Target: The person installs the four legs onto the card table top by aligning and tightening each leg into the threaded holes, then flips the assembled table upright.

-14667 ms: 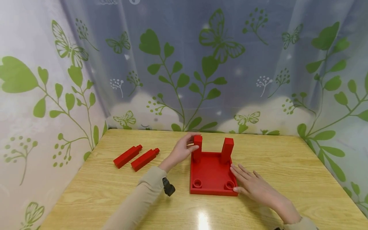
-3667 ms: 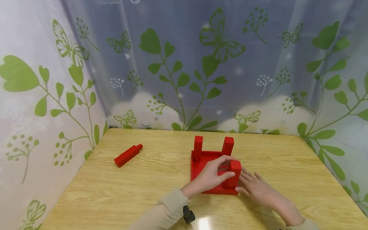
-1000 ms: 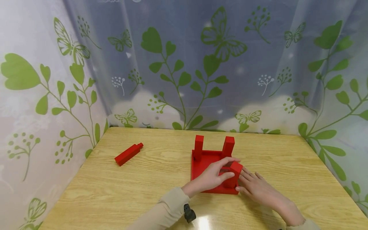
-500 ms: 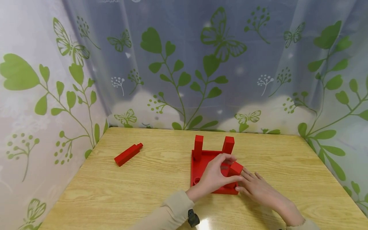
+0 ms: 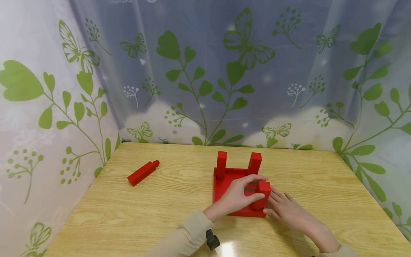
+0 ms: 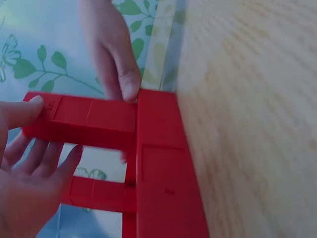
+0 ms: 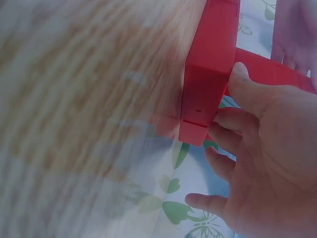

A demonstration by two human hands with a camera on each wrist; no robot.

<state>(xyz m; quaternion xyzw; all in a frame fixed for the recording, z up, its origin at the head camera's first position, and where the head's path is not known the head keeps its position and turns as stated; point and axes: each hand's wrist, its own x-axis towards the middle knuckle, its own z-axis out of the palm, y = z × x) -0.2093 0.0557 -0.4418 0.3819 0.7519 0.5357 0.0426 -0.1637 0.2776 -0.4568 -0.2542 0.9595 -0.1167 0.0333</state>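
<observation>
Curtain: cloth (image 5: 205, 21) in soft folds, grey-blue and white, printed with green leaves and butterflies; it rises behind and beside the bench.
Bench: pale yellow wood grain (image 5: 112, 214), glossy (a white glare sits near its front edge).
Sleeves: beige, creased; the left one (image 5: 183, 233) crosses the near part of the bench, the right one shows only at the bottom edge.
Tray: red, smooth, square, low-rimmed (image 5: 247, 213), right of centre on the bench; it carries three upright posts, and the left wrist view shows a small mark on its outer wall.
Right grip: released (image 5: 289, 212), fingers lying along the tray's right wall, thumb at its near corner.
Left grip: grasping the near right post (image 5: 261, 201) between thumb and fingers (image 5: 236, 194); the hand and wrist block the tray's near left corner.
Far posts: square-sided, plain red, upright at the far left (image 5: 221, 166) and far right (image 5: 254, 163) corners.
Loose post: lying on the bench (image 5: 142, 173), well left of the tray, a narrower stepped peg at one end.
Wristband: black, below the left cuff (image 5: 212, 241).
</observation>
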